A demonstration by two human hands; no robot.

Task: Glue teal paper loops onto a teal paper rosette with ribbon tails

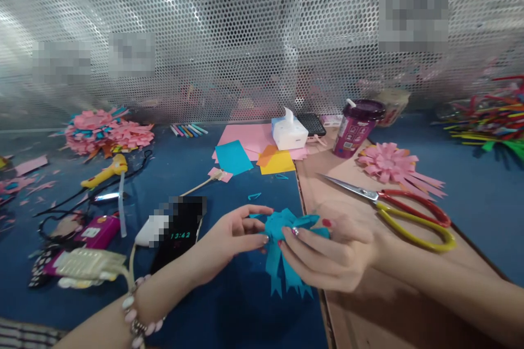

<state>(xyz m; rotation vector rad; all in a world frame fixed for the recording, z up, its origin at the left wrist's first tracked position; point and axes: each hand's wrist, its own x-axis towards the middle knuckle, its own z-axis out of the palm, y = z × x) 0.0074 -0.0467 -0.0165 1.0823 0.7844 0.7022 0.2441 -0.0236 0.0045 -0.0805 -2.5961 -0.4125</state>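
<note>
A blue paper flower point(275, 225) with notched strips hanging below it is held over the table in front of me. My right hand point(329, 253) grips it from the right, fingers folded across its front. At its left edge, the thumb and fingers of my left hand point(239, 232) close on a petal. My fingers hide part of the flower's middle. To the right lie large scissors point(370, 194) with one red and one yellow handle, blades apart from my hand. Behind them is a finished-looking pink paper flower point(388, 162) with strips.
Blue, yellow and pink paper sheets point(234, 157) lie ahead, near a tissue box point(290, 133) and a purple cup point(355, 130). On the left are a phone point(180, 237), a yellow glue gun point(107, 170), cables and a pile of paper flowers point(104, 132). A perforated metal panel point(245, 27) stands behind.
</note>
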